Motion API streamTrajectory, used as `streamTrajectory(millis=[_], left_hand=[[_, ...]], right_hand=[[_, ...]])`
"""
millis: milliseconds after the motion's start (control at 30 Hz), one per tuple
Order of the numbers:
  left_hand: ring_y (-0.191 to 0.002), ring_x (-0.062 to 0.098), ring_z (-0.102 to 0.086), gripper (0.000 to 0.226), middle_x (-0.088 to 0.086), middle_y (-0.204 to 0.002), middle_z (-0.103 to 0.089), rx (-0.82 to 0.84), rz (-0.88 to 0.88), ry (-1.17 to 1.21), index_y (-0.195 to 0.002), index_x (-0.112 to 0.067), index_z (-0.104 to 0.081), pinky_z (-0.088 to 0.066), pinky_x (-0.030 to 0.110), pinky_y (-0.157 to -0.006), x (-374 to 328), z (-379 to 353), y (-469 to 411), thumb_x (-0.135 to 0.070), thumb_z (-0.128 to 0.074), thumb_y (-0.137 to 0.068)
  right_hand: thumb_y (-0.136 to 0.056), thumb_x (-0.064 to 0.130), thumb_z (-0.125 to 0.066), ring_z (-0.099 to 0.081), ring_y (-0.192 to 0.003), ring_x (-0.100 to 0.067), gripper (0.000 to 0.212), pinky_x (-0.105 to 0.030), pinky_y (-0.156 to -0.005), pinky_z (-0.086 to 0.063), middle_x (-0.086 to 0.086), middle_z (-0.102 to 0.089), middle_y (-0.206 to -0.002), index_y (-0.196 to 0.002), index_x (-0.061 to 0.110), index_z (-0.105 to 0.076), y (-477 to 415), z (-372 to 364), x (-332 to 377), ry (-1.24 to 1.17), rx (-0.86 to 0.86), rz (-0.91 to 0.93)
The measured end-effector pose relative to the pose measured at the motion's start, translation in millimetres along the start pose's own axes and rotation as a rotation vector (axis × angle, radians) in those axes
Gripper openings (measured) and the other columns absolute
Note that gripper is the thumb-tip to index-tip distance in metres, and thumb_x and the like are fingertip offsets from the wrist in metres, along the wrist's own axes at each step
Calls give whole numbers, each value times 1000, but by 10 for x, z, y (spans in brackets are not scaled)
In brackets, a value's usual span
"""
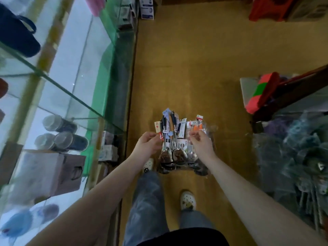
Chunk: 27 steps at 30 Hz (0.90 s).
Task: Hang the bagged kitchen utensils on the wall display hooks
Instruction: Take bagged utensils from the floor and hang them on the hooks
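Note:
A bundle of bagged kitchen utensils hangs between my two hands above the brown floor, with steel ladles and spoons in clear bags and paper header cards on top. My left hand pinches the bundle's left edge by a red-and-white card. My right hand pinches the clear bag on the right, near an orange-handled piece. No wall display hooks are in view.
A glass display case with jars and boxes runs along the left. On the right are a dark wooden shelf, red-green packs and a heap of bagged goods. The brown floor stretches ahead; my feet are below.

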<state>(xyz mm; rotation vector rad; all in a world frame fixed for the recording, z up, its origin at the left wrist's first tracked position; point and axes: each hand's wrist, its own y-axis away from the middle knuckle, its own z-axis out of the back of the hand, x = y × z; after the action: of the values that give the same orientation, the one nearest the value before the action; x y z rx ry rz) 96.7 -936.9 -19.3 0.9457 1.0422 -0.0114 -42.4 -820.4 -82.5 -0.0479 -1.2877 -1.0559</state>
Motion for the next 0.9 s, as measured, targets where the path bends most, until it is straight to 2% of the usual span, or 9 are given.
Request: streamTrajectory(millis=[67,133,267,333,433,533,667,800,900], left_hand=[[-79,15,-64,4,4,-96,-66,60,50,-9,-94,-21,-54,-46,26,-69,-19,1,-414,-23,-52,-97],[-79,15,-63,12,5,-99,-66,114,102,-58,-105,-16,-54,-45,23,-63,-13,18,-838,-24,-52,-97],[-84,16,-64,16,7,-106,-65,193,156,-156,-112,-16,-51,-45,23,-65,71,102,-1694,-23,-48,-98],[-82,13,-63,17,5,-104,-64,190,185,-180,-113,-16,-51,-45,22,-65,191,114,-2115,-22,-47,-98],[-78,12,-62,18,3,-100,-64,185,244,-199,-114,-14,-52,-44,21,-59,480,21,-2750,-22,-48,-98],[-83,17,-61,14,6,-101,-66,170,283,-240,-107,-14,-54,-43,23,-63,888,-170,-3270,-23,-50,-97],[-79,21,-54,14,8,-88,-61,229,321,-318,-83,-17,-58,-38,29,-67,1564,-500,-3836,-19,-51,-95],[-60,16,-44,12,1,-64,-46,227,359,-365,-81,-14,-54,-30,26,-56,2217,-826,-4323,-15,-52,-93],[-54,16,-41,14,1,-63,-48,204,364,-383,-77,-15,-54,-31,25,-52,2552,-1001,-4614,-15,-52,-91]], right_hand=[[-99,21,-47,-60,-96,-20,16,-23,-70,-44,-3,-62,-107,-110,14,-56,-235,-114,-27,-10,-43,-55],[-99,22,-48,-61,-92,-21,18,-23,-69,-45,-7,-64,-106,-111,11,-55,-466,-265,-54,-8,-91,-132],[-97,21,-50,-52,-66,-14,14,-25,-58,-41,-6,-61,-95,-105,12,-56,-1007,-615,-248,-3,-96,-239],[-96,20,-51,-54,-70,-13,17,-27,-64,-44,-2,-60,-95,-110,11,-57,-1296,-774,-397,6,-107,-288],[-96,17,-50,-57,-77,-18,12,-29,-65,-46,0,-59,-95,-106,12,-56,-1758,-986,-730,38,-91,-352],[-96,18,-51,-53,-85,-18,10,-26,-66,-39,-4,-59,-104,-103,14,-56,-2194,-1153,-1187,99,-53,-394],[-97,20,-49,-51,-86,-16,22,-22,-62,-35,-4,-57,-106,-116,10,-56,-2701,-1310,-1881,184,1,-481],[-96,18,-50,-60,-101,-25,27,-26,-80,-43,-11,-61,-120,-121,10,-57,-3182,-1568,-2507,227,10,-491],[-96,20,-48,-58,-108,-27,30,-35,-93,-46,-10,-62,-122,-123,12,-57,-3457,-1808,-2855,267,35,-455]])
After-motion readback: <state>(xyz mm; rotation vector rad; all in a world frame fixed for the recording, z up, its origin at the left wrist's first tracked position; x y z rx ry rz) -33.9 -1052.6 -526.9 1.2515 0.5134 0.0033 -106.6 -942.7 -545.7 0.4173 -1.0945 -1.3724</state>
